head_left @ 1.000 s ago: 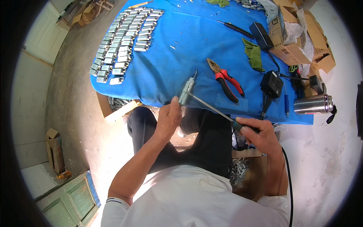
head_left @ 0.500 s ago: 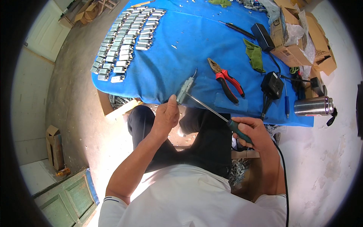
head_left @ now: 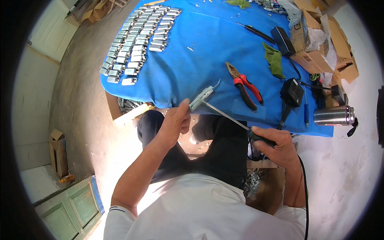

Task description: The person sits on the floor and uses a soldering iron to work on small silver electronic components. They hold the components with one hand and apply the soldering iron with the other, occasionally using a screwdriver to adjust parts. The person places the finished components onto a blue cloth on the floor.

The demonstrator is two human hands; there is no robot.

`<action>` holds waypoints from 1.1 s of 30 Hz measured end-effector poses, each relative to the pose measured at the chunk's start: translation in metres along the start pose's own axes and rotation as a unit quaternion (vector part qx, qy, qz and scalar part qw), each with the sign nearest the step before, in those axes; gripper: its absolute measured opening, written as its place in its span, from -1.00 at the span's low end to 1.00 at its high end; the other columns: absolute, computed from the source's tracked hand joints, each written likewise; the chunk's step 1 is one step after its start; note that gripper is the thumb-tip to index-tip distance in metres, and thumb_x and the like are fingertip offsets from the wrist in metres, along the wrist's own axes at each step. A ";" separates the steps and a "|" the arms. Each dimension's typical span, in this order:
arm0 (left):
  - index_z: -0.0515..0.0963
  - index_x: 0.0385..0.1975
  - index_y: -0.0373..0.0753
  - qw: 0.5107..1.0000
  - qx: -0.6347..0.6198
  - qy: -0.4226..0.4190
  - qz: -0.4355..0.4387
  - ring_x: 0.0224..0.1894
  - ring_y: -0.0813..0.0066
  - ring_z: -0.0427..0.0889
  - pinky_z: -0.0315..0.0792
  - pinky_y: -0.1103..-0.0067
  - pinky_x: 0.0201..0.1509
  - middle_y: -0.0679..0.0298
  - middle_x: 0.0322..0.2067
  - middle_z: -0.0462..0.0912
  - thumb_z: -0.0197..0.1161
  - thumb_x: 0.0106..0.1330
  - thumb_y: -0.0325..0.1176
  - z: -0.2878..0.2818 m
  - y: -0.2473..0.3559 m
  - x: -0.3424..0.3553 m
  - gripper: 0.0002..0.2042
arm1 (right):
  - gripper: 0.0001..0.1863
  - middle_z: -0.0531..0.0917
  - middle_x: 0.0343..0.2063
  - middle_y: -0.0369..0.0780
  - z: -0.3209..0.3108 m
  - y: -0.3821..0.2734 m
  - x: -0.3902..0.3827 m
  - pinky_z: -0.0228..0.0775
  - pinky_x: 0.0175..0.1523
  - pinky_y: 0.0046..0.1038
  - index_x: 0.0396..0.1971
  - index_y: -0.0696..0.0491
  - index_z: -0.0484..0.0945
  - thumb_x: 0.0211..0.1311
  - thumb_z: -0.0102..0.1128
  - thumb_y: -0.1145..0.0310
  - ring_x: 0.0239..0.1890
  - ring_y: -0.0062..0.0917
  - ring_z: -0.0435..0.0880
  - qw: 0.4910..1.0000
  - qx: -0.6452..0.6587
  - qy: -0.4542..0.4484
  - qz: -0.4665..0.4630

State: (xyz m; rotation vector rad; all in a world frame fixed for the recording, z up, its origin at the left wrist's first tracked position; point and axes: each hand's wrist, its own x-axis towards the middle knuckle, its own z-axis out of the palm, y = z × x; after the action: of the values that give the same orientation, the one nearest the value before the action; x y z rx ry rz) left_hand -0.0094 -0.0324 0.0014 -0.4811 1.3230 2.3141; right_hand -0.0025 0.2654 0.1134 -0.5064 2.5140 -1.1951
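Note:
My left hand [head_left: 176, 122] is closed on the lower end of a pale metal fitting [head_left: 202, 97], which has a thin curved piece at its far end. My right hand [head_left: 280, 146] grips a long screwdriver [head_left: 224, 114] by its dark green handle, its tip at the side of that fitting. The fitting is held over the front edge of a blue cloth-covered table [head_left: 192, 56]. Just beyond sit red and black pliers [head_left: 251, 90].
Rows of small metal parts [head_left: 140, 41] lie back left. On the right are a green cloth [head_left: 273, 60], black adapters [head_left: 291, 93], cardboard boxes [head_left: 314, 60], a steel flask [head_left: 332, 116] and a blue screwdriver [head_left: 307, 116]. An open box [head_left: 112, 106] stands under the table.
The fitting has tilted farther rightward at its far end. My right hand first moved slightly left, then back right, still on the screwdriver. The whole view has shifted slightly.

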 end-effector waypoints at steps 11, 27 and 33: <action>-0.01 -0.76 0.01 1.000 -0.007 0.023 0.017 -0.70 0.72 -0.07 -0.17 0.68 -0.65 0.53 -0.73 -0.03 0.03 0.39 0.11 0.003 -0.002 0.000 -0.45 | -0.59 0.71 -0.34 -0.20 -0.007 0.012 0.004 0.47 -0.30 -0.52 0.01 0.13 0.56 0.10 0.30 0.48 -0.35 -0.61 0.65 0.945 0.221 -0.067 0.231; 0.06 -0.73 0.02 0.995 -0.044 0.079 -0.029 -0.74 0.72 -0.06 -0.17 0.68 -0.68 0.55 -0.73 -0.03 0.09 0.39 0.00 0.004 0.001 0.003 -0.51 | -0.61 0.68 -0.34 -0.12 -0.003 -0.016 -0.001 0.50 -0.23 -0.48 -0.08 0.10 0.61 -0.01 0.33 0.57 -0.33 -0.32 0.68 0.996 -0.074 -0.004 -0.056; 0.07 -0.72 0.00 0.990 -0.043 0.135 -0.025 -0.74 0.71 -0.05 -0.16 0.65 -0.68 0.54 -0.73 -0.01 0.06 0.38 -0.02 0.016 0.005 0.001 -0.53 | -0.63 0.70 -0.25 -0.09 -0.009 -0.011 0.004 0.50 -0.14 -0.52 -0.08 0.14 0.61 0.04 0.32 0.55 -0.25 -0.40 0.70 0.999 -0.018 -0.038 -0.005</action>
State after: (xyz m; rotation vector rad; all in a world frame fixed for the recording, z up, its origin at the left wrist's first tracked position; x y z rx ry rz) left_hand -0.0144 -0.0206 0.0126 -0.8720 1.3163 2.3338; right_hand -0.0072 0.2629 0.1271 -0.5636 2.4748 -1.1156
